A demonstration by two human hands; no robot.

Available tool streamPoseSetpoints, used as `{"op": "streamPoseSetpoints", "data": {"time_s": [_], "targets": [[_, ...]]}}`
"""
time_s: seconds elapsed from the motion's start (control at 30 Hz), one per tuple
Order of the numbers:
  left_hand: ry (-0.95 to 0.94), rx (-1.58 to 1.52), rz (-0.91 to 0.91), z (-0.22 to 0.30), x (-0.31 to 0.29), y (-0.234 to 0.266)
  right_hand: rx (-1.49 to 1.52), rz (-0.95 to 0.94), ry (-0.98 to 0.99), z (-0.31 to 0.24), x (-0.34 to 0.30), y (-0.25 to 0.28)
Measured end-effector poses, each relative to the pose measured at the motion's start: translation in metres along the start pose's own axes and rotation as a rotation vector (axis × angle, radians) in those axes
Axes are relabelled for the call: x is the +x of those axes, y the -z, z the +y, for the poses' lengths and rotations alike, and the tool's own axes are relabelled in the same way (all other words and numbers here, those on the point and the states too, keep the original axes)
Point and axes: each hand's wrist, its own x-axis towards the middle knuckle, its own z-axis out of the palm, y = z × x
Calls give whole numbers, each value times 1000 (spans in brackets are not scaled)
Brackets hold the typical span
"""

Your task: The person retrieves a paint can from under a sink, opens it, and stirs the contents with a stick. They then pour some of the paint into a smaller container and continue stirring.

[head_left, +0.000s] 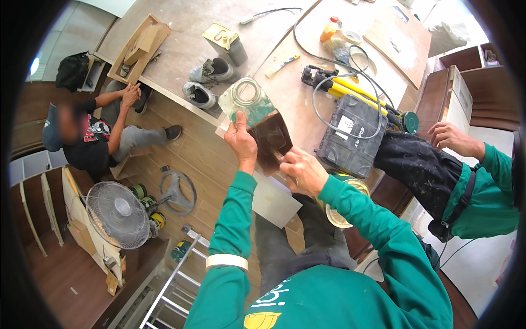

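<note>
My left hand (240, 137) is wrapped round the edge of a rectangular metal can (262, 113), tilted over the table's near edge. The can has a round opening on its pale end, some green on its side and a glossy dark brown face. At that brown face my right hand (303, 171) is closed, fingers pinched together. What it grips, perhaps a thin tool, is mostly hidden by the fingers. Below the hands lies a pale flat sheet (278, 202). Round tins (359, 188) stand beside my right forearm, partly covered by it.
On the wooden table (164, 49) are cut-open containers (222, 70), a rectangular can (226, 44), a brush (282, 66), an orange bottle (330, 28) and a black case (350, 129) with a cable. A co-worker stands right; another person sits left near a fan (118, 214) and a ladder (175, 279).
</note>
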Motion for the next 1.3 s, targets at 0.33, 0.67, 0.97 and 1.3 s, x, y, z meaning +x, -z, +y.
{"op": "streamPoseSetpoints", "data": {"time_s": [0.33,0.67,0.97,1.3], "targets": [[25,86,-16,-5,-1,9,-66,-32,-30,-16,4,-1],[21,60,7,-5,-2,8,-129,47,-60,-19,1,-7],[9,49,29,7,-9,-1,-224,107,-54,-12,15,-12],[63,24,27,4,-12,5,-236,101,-55,-12,32,-9]]}}
